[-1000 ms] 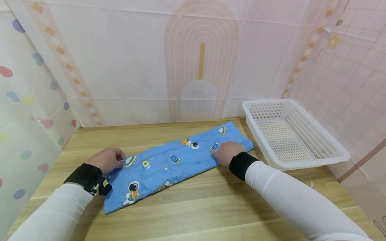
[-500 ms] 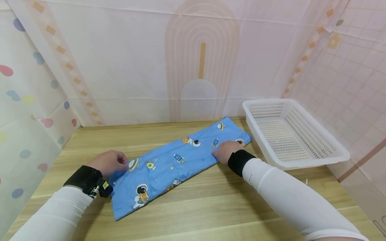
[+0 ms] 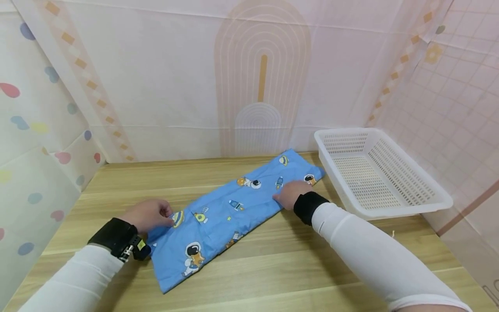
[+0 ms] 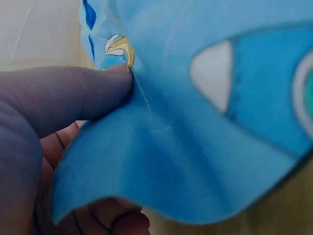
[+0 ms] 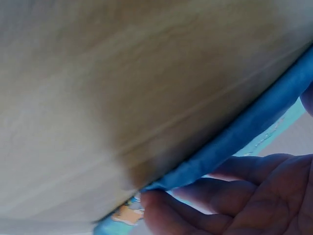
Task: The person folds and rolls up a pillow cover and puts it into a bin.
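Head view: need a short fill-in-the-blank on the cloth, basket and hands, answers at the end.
The cloth is mainly ____ in color.
The basket stands nearer the ____ hand.
The left hand pinches the cloth between its fingers and ____.
Both wristbands are ____.

Missing words: blue; right; thumb; black.

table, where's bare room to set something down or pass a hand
Most room: the table between the cloth and the right sleeve. Also bare: the strip between the cloth's left half and the back wall, and the inside of the basket. Crowded: the cloth's left end, at the left hand, and its right end, close by the basket and right hand.
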`<state>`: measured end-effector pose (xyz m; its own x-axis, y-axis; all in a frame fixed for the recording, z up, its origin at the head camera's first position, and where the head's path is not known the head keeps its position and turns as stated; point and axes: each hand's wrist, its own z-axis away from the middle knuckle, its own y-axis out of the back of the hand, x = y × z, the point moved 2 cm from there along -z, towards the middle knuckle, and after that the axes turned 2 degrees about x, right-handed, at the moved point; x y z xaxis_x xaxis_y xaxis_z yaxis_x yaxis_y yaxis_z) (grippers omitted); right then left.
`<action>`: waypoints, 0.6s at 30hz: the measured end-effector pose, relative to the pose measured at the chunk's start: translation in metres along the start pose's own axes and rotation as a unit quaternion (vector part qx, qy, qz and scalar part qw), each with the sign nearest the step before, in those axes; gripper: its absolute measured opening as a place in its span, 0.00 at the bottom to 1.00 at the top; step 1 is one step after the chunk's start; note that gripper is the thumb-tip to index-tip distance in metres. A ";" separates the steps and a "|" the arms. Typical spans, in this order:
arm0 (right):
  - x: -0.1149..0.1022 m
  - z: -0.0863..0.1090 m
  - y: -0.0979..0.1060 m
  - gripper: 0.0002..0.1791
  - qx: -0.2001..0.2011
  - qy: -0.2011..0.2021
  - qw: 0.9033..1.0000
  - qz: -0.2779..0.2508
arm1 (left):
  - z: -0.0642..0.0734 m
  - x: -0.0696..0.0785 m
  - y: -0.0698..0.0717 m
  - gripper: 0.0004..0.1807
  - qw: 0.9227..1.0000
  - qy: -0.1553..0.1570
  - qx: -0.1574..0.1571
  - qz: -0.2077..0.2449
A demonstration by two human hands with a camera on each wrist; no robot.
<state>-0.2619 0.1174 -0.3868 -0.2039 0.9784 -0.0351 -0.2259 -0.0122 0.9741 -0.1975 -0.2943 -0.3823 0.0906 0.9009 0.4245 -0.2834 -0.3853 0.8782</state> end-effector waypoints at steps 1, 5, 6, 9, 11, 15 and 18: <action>0.002 -0.001 0.000 0.36 0.003 0.001 1.000 -0.003 | 0.001 0.002 -0.001 0.11 1.000 -0.003 -0.003 -0.001; 0.006 -0.003 0.001 0.36 0.021 0.001 1.000 -0.007 | 0.000 0.010 -0.008 0.12 1.000 -0.015 -0.011 -0.003; 0.005 -0.003 0.001 0.34 0.032 0.001 0.999 -0.007 | 0.000 0.012 -0.011 0.12 1.000 -0.021 -0.012 -0.003; -0.008 0.003 0.001 0.29 0.073 0.027 0.997 0.002 | -0.003 0.019 -0.017 0.13 0.999 -0.037 -0.009 -0.010; -0.024 0.013 0.002 0.26 0.086 0.059 0.994 -0.007 | -0.005 0.024 -0.020 0.13 0.999 -0.045 -0.008 -0.011; -0.054 0.035 0.000 0.29 0.072 0.114 0.991 -0.018 | -0.006 0.032 -0.022 0.12 0.999 -0.053 -0.005 -0.013; -0.058 0.039 -0.004 0.34 0.047 0.096 0.994 -0.017 | -0.004 0.037 -0.022 0.12 0.999 -0.051 -0.003 -0.011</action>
<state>-0.2117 0.0690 -0.3801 -0.3774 0.9205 -0.1014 -0.1482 0.0480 0.9878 -0.1919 -0.2519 -0.3870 0.1944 0.8837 0.4257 -0.2857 -0.3642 0.8864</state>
